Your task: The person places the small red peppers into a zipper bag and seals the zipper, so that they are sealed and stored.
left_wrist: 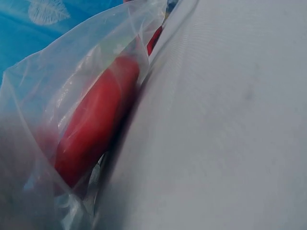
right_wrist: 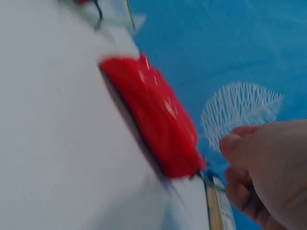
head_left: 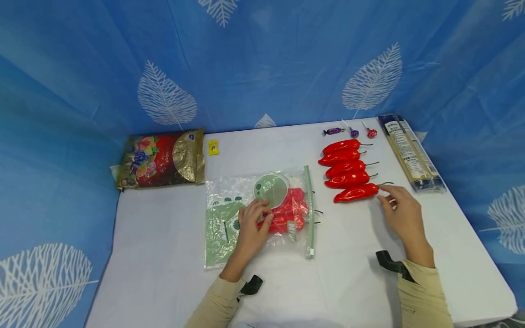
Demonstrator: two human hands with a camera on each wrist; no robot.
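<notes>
Nearest shiny, red, tapered pepper [head_left: 356, 194] has the right hand [head_left: 404, 216] at its stem end!

Here it is, closest of five, lying on its side on the white table [head_left: 344, 278], tip at nine o'clock, thin dark stem [head_left: 386, 183] at three. The good play, I'd judge: pinch near the cap, not out on that wiry tail, and lift straight up, so the four other red peppers [head_left: 345, 169] lined up towards twelve aren't nudged.

The right hand sits between three and four o'clock of it, thumb and forefinger parted; whether a fingertip actually touches, I can't call. Off towards nine, well apart, lies the clear plastic bag with green print [head_left: 219, 248], its green closing strip [head_left: 310, 234] facing our pepper, red peppers inside [head_left: 293, 200] showing through. And the left hand [head_left: 252, 225] is on top of the bag, fingers bent; whether it pinches the film, I cannot tell. A light, steady press there should stop any sliding. Hands well apart, pepper between them!

Farther out: purple-wrapped lollipop [head_left: 354, 133] at twelve, long navy-and-gold packet [head_left: 410, 155] at two, red-and-gold fruit-printed bag [head_left: 164, 159] between nine and ten.
</notes>
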